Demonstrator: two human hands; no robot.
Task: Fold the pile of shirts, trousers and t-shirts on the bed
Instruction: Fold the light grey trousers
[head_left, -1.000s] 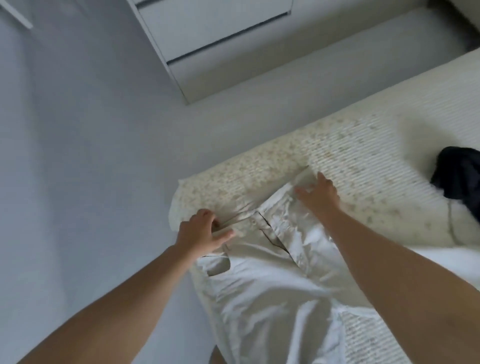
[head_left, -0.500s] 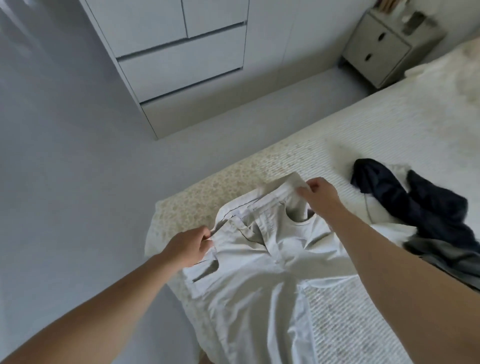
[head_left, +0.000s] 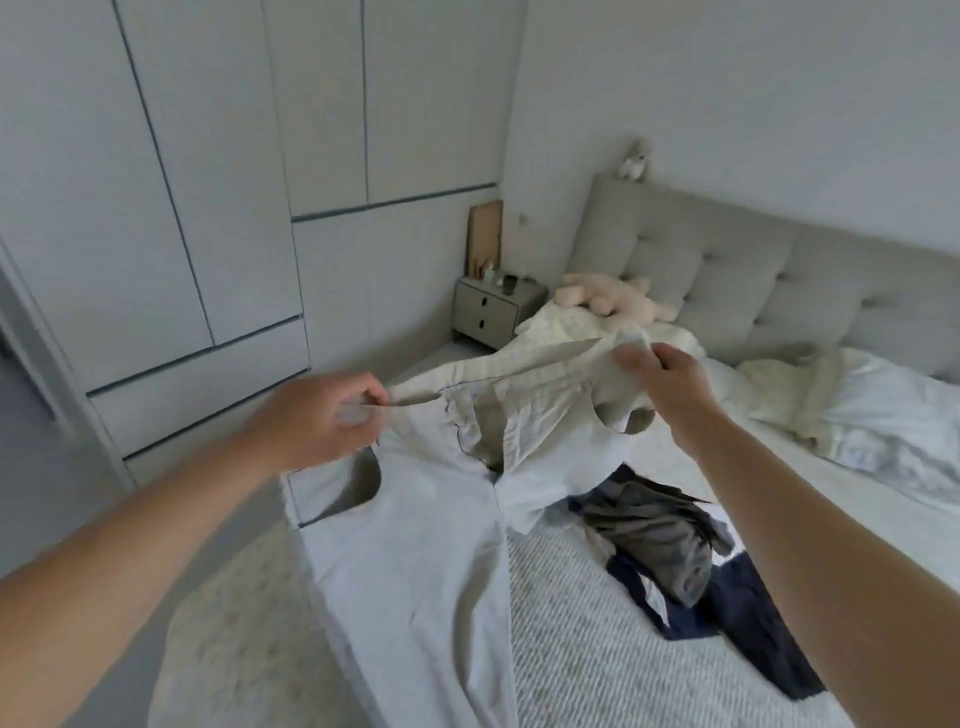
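Since the frames a moment back: trousers (head_left: 415, 545) waistband was flat on the bed (head_left: 597, 639), now lifted clear of it, stretched in the air between both hands; legs trail down toward 6 o'clock over the bed corner.

Left hand (head_left: 317, 421) at 9 o'clock of the waistband, fingers curled in and pinching the left end of the band; motion-blurred, so exact finger placement can't be told. Right hand (head_left: 660, 379) at 2 o'clock, thumb and fingers clamped on the right end near the pocket opening.

Why held so, my read: tension across the band pulls the front flat and lets the legs hang straight, so the two halves can be lined up before the first fold. Fly looks open, flap gaping at centre.

Fabric: pale off-white woven, light, creases easily, dark stitching along fly and pocket edges. It will drape, not hold shape, so needs laying down flat to crease.

Remaining pile (head_left: 675, 545) at 4 o'clock of the trousers, on the bed: crumpled grey piece on top of navy garments, soft and bunched, unfolded. Bed cover is ribbed/striped knit, grippy enough.

Beyond, 12–1 o'clock: pink plush toy (head_left: 613, 299) against the tufted grey headboard (head_left: 753, 270), rumpled white duvet (head_left: 857, 415) at 3 o'clock. Nightstand (head_left: 493, 312) at 12, flat white wardrobe (head_left: 208, 208) at 10–11.

Task early: nothing visibly folded yet.
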